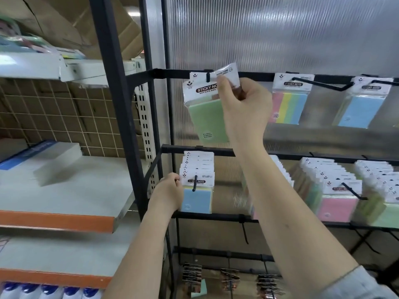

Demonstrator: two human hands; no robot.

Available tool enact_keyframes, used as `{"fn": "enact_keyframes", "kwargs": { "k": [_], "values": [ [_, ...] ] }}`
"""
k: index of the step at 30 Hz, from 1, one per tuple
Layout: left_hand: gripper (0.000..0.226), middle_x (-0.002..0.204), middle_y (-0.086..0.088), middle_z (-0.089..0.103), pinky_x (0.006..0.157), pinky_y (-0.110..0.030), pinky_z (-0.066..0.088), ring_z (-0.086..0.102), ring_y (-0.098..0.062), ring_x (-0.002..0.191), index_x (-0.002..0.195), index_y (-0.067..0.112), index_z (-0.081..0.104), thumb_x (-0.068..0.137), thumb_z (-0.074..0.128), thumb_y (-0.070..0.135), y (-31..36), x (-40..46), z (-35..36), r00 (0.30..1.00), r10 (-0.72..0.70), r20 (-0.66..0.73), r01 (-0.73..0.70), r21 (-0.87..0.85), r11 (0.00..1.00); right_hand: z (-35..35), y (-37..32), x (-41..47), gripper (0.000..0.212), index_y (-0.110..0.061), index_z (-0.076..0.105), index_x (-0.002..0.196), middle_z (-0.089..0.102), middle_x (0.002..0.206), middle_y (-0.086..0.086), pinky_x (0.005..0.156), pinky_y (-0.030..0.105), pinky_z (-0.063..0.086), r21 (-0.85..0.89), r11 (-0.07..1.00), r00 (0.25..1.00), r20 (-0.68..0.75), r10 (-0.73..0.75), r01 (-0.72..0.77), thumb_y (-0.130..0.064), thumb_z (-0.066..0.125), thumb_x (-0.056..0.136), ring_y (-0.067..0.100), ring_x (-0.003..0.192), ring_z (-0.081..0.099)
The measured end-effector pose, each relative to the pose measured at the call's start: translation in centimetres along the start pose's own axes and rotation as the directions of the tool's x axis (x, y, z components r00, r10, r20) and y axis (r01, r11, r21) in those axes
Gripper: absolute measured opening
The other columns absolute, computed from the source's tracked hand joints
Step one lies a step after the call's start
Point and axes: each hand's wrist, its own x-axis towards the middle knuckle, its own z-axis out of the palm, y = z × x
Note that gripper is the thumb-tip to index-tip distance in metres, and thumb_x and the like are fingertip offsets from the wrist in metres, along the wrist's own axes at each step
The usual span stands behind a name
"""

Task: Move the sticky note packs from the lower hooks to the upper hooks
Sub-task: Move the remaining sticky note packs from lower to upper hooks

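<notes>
Two bare hands work at a black wire display rack (254,75) backed by a ribbed translucent panel (280,33). Right hand (241,102), raised toward 12 o'clock, pinches the white header card of a green sticky note pack (205,113) between thumb and fingers; the card is bent at its upper right corner, and the pack sits at the leftmost upper hook (207,77), whose black tip shows through the header's hole. Left hand (169,188), lower and toward 7 o'clock of the right hand, is closed on the left edge of the front blue pack (197,196) of a dense row of packs (197,162) strung on the leftmost lower hook (195,182); the hook's tip passes through that pack's header. At 3 o'clock of the green pack, on the same upper rail, hang a multicolour striped pack (290,104) and, farther right, a light blue pack (360,107), each on its own hook. On the lower rail, toward 4 o'clock of the right hand, further full rows show a pink pack (336,209) at the front of one and greenish packs (386,214) at the frame's right edge. At 9 o'clock of the rack stand grey shelves with orange edges (56,221) bearing a flat white and blue box (43,156). White bottles with blue caps (49,293) line the bottom left corner. Dark carded items (231,277) hang on the lowest rail, too blurred to identify.
</notes>
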Motion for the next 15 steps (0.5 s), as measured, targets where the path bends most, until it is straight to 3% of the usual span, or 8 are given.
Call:
{"fn": "enact_keyframes", "kwargs": {
  "k": [6, 10, 12, 15],
  "values": [
    [0.031, 0.104, -0.010, 0.062, 0.065, -0.029, 0.049, 0.060, -0.021, 0.087, 0.124, 0.013, 0.048, 0.099, 0.030, 0.015, 0.3, 0.1, -0.2, 0.999, -0.033, 0.000, 0.033, 0.016, 0.999, 0.7, 1.4, 0.8, 0.039, -0.004, 0.058, 0.064, 0.059, 0.060, 0.005, 0.051, 0.025, 0.033, -0.001, 0.999, 0.999, -0.003, 0.036, -0.036, -0.033, 0.061, 0.089, 0.009, 0.054, 0.043],
    [0.030, 0.099, -0.008, 0.063, 0.058, -0.028, 0.045, 0.058, -0.018, 0.074, 0.124, 0.017, 0.049, 0.100, 0.030, 0.017, 0.6, 0.5, -0.4, 0.998, -0.065, 0.000, 0.065, -0.001, 0.998, 1.9, 2.8, 3.0, 0.031, -0.014, 0.062, 0.070, 0.060, 0.062, -0.008, 0.049, 0.015, 0.032, -0.039, 0.992, 0.991, 0.044, 0.126, -0.124, -0.037, 0.059, 0.091, 0.003, 0.054, 0.047],
    [0.029, 0.102, -0.007, 0.062, 0.061, -0.029, 0.047, 0.058, -0.017, 0.074, 0.124, 0.018, 0.049, 0.100, 0.031, 0.018, 0.8, 0.6, -0.7, 0.998, -0.061, -0.009, 0.061, -0.016, 0.998, 2.6, 3.7, 4.6, 0.031, -0.019, 0.057, 0.065, 0.057, 0.062, -0.009, 0.051, 0.020, 0.033, -0.054, 0.981, 0.980, 0.061, 0.189, -0.185, -0.037, 0.059, 0.091, 0.004, 0.054, 0.047],
    [0.031, 0.115, -0.004, 0.059, 0.065, -0.026, 0.046, 0.057, -0.014, 0.081, 0.127, 0.019, 0.048, 0.100, 0.033, 0.019, 1.1, 0.9, -1.1, 0.998, -0.043, -0.035, 0.043, -0.018, 0.999, 3.5, 5.1, 6.4, 0.041, -0.023, 0.043, 0.056, 0.047, 0.054, -0.011, 0.042, 0.014, 0.027, -0.132, 0.967, 0.971, 0.074, 0.228, -0.217, -0.038, 0.059, 0.091, 0.002, 0.047, 0.041]
  ]
}}
